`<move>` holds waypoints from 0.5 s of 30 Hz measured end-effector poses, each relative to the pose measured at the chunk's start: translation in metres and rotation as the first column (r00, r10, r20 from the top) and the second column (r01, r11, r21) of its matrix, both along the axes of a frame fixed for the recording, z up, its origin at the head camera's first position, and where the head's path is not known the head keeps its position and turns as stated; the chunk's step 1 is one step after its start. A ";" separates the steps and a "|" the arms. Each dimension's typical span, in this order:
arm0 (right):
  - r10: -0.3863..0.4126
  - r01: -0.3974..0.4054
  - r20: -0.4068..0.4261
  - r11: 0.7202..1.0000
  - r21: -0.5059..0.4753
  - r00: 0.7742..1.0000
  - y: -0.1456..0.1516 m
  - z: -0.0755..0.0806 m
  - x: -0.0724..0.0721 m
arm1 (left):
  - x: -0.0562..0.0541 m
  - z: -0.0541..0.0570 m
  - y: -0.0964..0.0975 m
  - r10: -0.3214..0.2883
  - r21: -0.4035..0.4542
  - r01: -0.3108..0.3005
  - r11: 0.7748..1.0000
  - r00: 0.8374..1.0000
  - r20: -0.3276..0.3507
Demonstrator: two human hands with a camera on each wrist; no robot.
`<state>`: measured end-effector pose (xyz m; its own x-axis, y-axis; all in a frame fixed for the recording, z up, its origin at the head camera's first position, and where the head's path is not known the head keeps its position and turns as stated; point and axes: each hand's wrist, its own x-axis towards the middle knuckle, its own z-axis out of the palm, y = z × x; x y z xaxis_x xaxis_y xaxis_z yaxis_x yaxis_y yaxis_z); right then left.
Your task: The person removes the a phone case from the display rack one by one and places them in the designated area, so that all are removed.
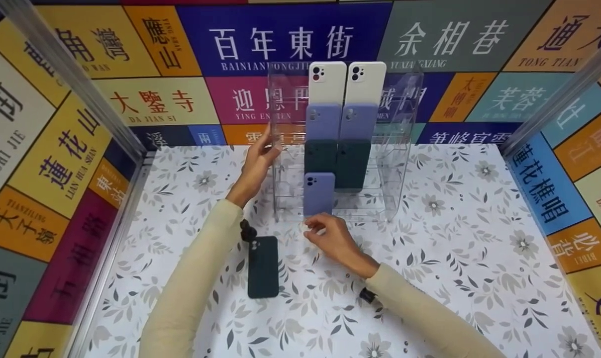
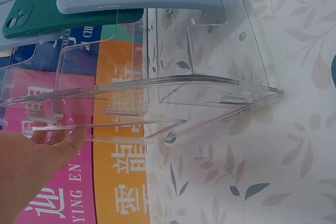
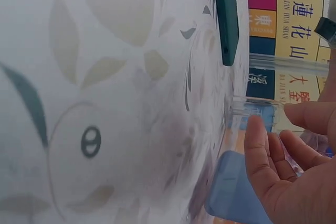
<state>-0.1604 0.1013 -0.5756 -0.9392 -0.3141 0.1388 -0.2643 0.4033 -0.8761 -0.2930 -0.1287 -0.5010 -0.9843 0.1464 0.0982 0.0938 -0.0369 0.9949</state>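
Single purple case [image 1: 319, 195] upright in lowest tier of clear stand [image 1: 399, 179], left column. Right hand [image 1: 338, 239] at its lower end, thumb and fingers slightly apart, nothing held; contact unclear. Left hand [image 1: 255, 166] at stand's left side panel; cannot tell if it grips. Behind the case, going up: two dark green cases [image 1: 354, 166], two purple cases [image 1: 358, 123], two white cases [image 1: 366, 85]. Loose green case [image 1: 263, 271] flat on flower-patterned table [image 1: 459, 278], near left sleeve [image 1: 191, 283].

head: above, forward-down | left wrist: close, facing rack [image 2: 173, 78], head shares | right wrist: low, leftward
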 end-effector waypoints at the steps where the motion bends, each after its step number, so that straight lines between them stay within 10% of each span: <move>1: -0.001 0.001 -0.007 1.000 0.004 1.000 0.002 0.001 0.000 | 0.000 0.000 0.000 0.000 0.003 0.000 1.000 1.000 -0.001; 15: 0.050 -0.051 -0.024 0.997 -0.050 0.998 0.029 0.017 -0.003 | 0.001 0.001 0.002 0.008 -0.005 -0.008 1.000 1.000 0.003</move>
